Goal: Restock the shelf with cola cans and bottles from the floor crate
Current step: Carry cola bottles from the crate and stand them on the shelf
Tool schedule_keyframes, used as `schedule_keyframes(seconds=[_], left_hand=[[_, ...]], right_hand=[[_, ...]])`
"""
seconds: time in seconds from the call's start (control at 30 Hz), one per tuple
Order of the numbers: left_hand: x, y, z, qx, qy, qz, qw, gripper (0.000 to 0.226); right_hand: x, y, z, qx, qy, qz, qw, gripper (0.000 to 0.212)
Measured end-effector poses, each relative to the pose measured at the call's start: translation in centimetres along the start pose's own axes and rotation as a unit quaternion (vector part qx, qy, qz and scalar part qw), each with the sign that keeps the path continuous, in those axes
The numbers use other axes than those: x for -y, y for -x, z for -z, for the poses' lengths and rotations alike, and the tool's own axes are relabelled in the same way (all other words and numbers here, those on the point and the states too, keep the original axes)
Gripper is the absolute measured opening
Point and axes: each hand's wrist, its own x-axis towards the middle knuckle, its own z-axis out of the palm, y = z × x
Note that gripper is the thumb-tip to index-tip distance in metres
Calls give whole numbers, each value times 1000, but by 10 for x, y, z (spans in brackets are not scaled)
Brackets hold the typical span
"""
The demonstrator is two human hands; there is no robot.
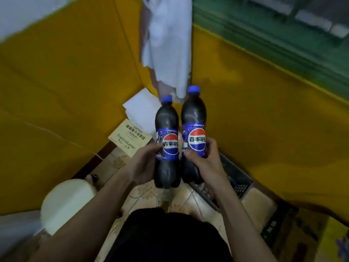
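Looking down through the head camera, I had a cola bottle in each hand, both upright and raised in front of me above the tiled floor (143,193). My left hand (140,165) wrapped the left bottle (167,142) at the lower edge of its blue label, fingers curled round the side. My right hand (204,160) clamped the right bottle (194,129) at about the same band, thumb lying across the front under the logo. The two bottles stood just beside each other, nearly touching at the shoulder; the right one sat a little higher. Both blue caps were on.

They looked full of dark liquid, so I judged them fairly heavy for a one-handed hold, and the weight would shift if I tilted them. Plastic walls of this kind give a little under a squeeze, and the glossy label could slide in the palm. The waist at the label seemed the best place for my grip, firm but not crushing.

The black floor crate (236,184) lay below my right forearm. No shelf was clearly shown; the frame was blurred toward the edges. Some papers (130,139) lay on the floor by the yellow wall (66,82).
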Motion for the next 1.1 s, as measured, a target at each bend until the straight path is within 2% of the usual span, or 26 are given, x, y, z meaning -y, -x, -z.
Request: schedule_keyframes(seconds=[0.1,0.17,0.3,0.37,0.43,0.5,0.63,0.73,0.83,0.87,0.97,1.1], left_hand=[[11,43,-9,-55,28,-37,997,50],[28,68,-7,-110,40,-75,990,48],[65,120,-16,-163,88,-167,968,44],[82,147,-17,-182,121,-215,952,58],[95,178,-12,-205,146,-263,931,87],[109,210,-6,-253,175,-296,904,102],[137,272,4,-294,242,-369,848,70],[159,320,10,-326,263,-423,803,86],[190,366,19,-350,289,-458,764,66],[202,382,21,-364,292,-465,752,67],[241,430,35,-401,276,-507,711,88],[305,500,63,-458,259,-550,649,66]], right_hand=[[15,24,-13,70,43,41,996,50],[18,43,-21,108,55,57,991,47],[16,86,-40,163,41,72,983,27],[10,106,-51,192,54,73,977,22],[5,123,-65,225,67,79,969,27],[3,142,-81,270,87,75,956,34],[-1,188,-116,377,109,72,917,32],[-8,225,-145,436,128,95,886,44],[-16,265,-177,494,142,96,852,47],[-21,278,-188,512,147,94,841,47],[-40,326,-219,557,163,101,808,47],[-82,401,-267,598,175,103,775,40]])
